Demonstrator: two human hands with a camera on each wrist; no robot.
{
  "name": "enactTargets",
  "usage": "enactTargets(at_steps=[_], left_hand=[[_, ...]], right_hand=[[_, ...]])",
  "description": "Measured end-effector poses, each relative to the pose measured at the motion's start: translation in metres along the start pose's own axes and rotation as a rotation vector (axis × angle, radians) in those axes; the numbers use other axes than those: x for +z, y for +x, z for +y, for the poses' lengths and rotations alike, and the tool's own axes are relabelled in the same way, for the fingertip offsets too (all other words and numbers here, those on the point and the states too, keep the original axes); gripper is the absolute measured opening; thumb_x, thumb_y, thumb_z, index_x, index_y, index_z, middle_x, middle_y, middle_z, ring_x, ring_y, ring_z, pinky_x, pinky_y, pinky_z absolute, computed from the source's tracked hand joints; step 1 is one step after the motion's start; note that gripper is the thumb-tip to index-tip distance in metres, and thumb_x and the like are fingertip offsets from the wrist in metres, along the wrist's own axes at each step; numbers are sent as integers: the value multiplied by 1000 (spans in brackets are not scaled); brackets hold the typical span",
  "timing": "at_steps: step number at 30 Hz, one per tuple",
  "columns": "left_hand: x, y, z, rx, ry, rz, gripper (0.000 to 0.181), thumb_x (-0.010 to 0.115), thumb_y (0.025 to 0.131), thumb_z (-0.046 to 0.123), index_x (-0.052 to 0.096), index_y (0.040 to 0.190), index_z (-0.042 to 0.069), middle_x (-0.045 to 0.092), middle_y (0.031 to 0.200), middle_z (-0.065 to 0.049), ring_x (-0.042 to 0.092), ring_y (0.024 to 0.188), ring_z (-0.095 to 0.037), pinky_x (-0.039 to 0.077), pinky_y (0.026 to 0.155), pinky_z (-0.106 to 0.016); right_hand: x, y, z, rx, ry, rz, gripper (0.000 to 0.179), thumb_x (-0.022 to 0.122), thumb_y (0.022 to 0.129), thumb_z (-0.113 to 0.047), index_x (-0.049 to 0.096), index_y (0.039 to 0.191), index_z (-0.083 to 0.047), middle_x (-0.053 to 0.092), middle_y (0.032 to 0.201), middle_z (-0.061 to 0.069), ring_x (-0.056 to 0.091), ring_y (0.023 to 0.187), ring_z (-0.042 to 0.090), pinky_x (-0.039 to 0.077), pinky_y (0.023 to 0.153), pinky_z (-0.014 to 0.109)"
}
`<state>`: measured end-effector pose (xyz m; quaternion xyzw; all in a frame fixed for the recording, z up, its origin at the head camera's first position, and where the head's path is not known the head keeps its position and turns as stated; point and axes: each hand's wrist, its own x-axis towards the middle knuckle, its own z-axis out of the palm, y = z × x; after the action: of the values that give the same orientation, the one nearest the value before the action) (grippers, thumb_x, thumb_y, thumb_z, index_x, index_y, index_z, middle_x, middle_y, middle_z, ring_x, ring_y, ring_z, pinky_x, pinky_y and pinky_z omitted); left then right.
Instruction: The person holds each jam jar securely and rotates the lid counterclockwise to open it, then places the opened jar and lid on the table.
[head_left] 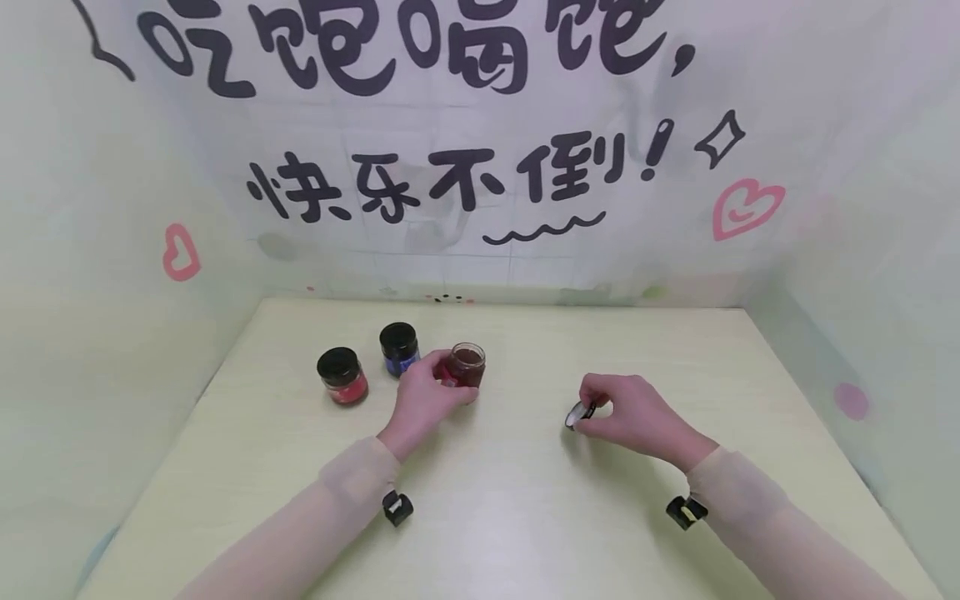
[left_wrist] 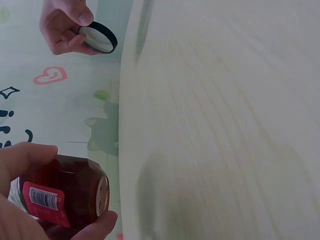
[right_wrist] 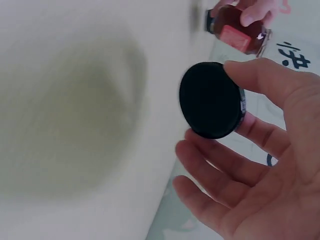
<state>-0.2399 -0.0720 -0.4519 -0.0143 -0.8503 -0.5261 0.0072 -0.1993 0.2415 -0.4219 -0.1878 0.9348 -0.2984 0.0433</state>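
My left hand [head_left: 422,402] grips an uncapped glass jar [head_left: 469,373] of dark red contents, fingers on one side and thumb on the other. In the left wrist view the same jar [left_wrist: 77,182] shows a red label [left_wrist: 46,202] with a barcode. Off to the right, my right hand [head_left: 637,414] pinches a round lid [head_left: 577,415] by its edge, tilted above the table. The right wrist view shows the lid's black top [right_wrist: 210,100] between thumb and fingers, while its pale inside appears in the left wrist view.
Left of my left hand stand two jars with black lids: one with a red label [head_left: 347,389], one with a blue label [head_left: 400,354]. They rest on a pale wooden table [head_left: 495,517]. A printed sheet [head_left: 420,233] with dark lettering rises behind the table's back edge.
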Motion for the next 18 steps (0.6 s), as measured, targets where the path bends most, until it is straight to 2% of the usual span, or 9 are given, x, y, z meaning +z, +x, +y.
enactTargets(at_steps=[3, 9, 15, 18], left_hand=[[6, 6, 0, 1, -22, 7, 60, 90, 68, 11, 65, 123, 9, 68, 104, -7, 60, 94, -22, 48, 84, -36], [-1, 11, -8, -2, -51, 12, 58, 90, 69, 9, 63, 120, 7, 70, 110, -10, 65, 98, -22, 52, 90, -38], [4, 23, -7, -2, -44, 19, 58, 90, 68, 9, 61, 119, 8, 69, 115, -11, 65, 107, -24, 49, 97, -41], [10, 31, -4, 1, -19, 27, 58, 90, 68, 11, 61, 119, 8, 69, 116, -10, 64, 109, -23, 47, 99, -40]], right_hand=[[-4, -12, 13, 33, -34, 52, 23, 83, 80, -26, 60, 82, -26, 67, 88, -13, 60, 81, 11, 45, 65, 31], [-4, -28, 34, 104, -122, 127, 24, 83, 80, -31, 60, 76, -27, 64, 87, -12, 49, 67, 13, 41, 59, 30], [-13, -52, 56, 186, -207, 170, 26, 82, 82, -38, 60, 74, -26, 64, 89, -8, 49, 68, 15, 39, 59, 32], [-19, -67, 67, 221, -232, 195, 24, 82, 82, -38, 61, 80, -26, 66, 89, -7, 54, 72, 16, 40, 60, 32]])
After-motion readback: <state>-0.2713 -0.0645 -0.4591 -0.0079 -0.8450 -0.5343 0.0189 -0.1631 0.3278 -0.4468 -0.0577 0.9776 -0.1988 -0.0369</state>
